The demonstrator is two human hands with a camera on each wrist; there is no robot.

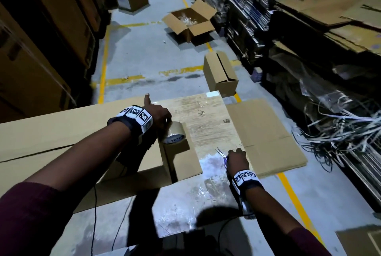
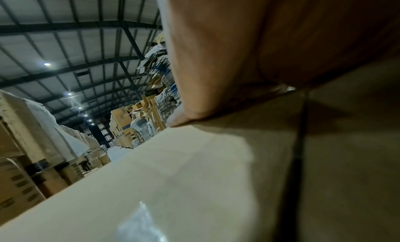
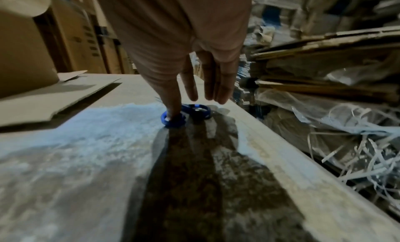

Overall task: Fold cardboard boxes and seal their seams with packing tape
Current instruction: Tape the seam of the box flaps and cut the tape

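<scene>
A large brown cardboard box (image 1: 82, 132) lies on the wooden table (image 1: 206, 123), one flap (image 1: 181, 158) spread toward the middle. A roll of clear packing tape (image 1: 174, 135) stands on the box's right end. My left hand (image 1: 165, 120) grips the roll from above, with one finger sticking up. In the left wrist view only the palm (image 2: 238, 49) and the box (image 2: 173, 177) show. My right hand (image 1: 237, 156) reaches down to blue-handled scissors (image 1: 221, 153) on the table. In the right wrist view the fingers (image 3: 214, 85) are straight and one fingertip sits in a handle ring (image 3: 173, 121).
A flat cardboard sheet (image 1: 263, 138) lies beyond the table's right edge. On the floor ahead are a closed box (image 1: 220, 74) and an open box (image 1: 189, 21). Flat cardboard stacks (image 1: 329, 14) and tangled strapping (image 1: 340, 132) fill the right; tall cartons (image 1: 41, 49) line the left.
</scene>
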